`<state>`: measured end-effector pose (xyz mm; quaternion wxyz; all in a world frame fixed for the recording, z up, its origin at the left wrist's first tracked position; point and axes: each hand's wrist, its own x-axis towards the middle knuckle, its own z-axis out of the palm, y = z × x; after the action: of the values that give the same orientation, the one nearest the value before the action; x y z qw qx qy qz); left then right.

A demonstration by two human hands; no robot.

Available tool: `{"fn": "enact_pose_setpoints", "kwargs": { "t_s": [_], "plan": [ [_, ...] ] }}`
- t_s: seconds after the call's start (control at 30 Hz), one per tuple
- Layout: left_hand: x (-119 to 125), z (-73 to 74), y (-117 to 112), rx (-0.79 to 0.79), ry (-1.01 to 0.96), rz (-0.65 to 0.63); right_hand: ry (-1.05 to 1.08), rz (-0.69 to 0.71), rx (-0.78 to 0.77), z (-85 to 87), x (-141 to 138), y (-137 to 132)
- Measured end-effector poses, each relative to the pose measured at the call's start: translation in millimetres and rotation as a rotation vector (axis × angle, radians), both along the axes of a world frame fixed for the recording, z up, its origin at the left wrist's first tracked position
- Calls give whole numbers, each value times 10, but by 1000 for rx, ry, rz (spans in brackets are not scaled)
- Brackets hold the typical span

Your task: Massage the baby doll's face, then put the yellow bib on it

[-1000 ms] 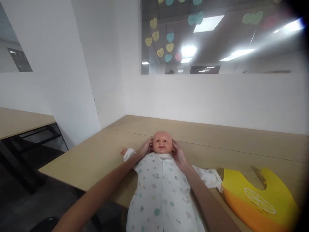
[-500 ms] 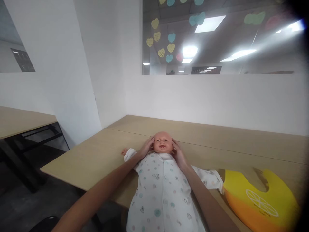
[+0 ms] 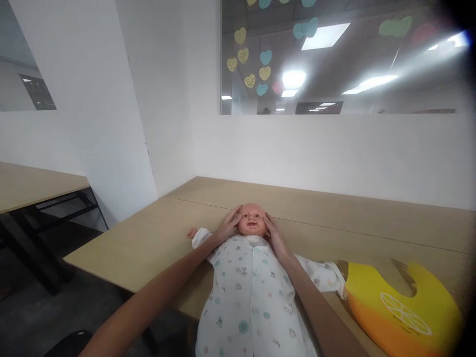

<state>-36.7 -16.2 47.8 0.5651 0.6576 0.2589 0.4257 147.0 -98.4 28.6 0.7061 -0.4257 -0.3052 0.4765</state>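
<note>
A baby doll (image 3: 253, 277) in a white printed sleepsuit lies on its back on the wooden table (image 3: 156, 233), head toward the wall. My left hand (image 3: 227, 227) cups the left side of the doll's head (image 3: 252, 221), fingers curved against it. On the other side, my right hand (image 3: 274, 235) presses against the head in the same way. Both forearms reach over the doll's body from the near edge.
A yellow and orange silicone bib (image 3: 403, 305) with a citrus print lies to the right of the doll. A white wall runs behind the table, with a window bearing heart-shaped notes. Another wooden table (image 3: 33, 186) stands at the left across a gap.
Both hands have slid slightly further up and in around the doll's head, which now sits a little lower between them. The bib has not moved.
</note>
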Motion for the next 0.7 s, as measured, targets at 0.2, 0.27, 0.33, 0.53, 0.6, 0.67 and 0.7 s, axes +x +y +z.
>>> {"fn": "enact_pose_setpoints", "kwargs": {
  "t_s": [0.2,0.27,0.33,0.53,0.6,0.67,0.7],
  "plan": [
    [7,11,-20,-1,4,24,-69,-5,-12,-11,14,-23],
    [6,7,-17,-2,18,26,-87,-15,-21,30,0,-51],
    [6,-2,-14,-12,36,5,-120,-16,-16,75,-16,-81],
    [-10,-43,-1,-13,54,-47,-165,-26,-31,159,-51,-145],
    [-24,-52,6,2,71,-47,-185,-33,-33,184,-66,-168],
    [-35,-56,9,9,90,-46,-180,-16,-17,209,-80,-187],
    [-39,-57,10,11,99,-47,-163,-12,-10,218,-84,-192]
  ]
}}
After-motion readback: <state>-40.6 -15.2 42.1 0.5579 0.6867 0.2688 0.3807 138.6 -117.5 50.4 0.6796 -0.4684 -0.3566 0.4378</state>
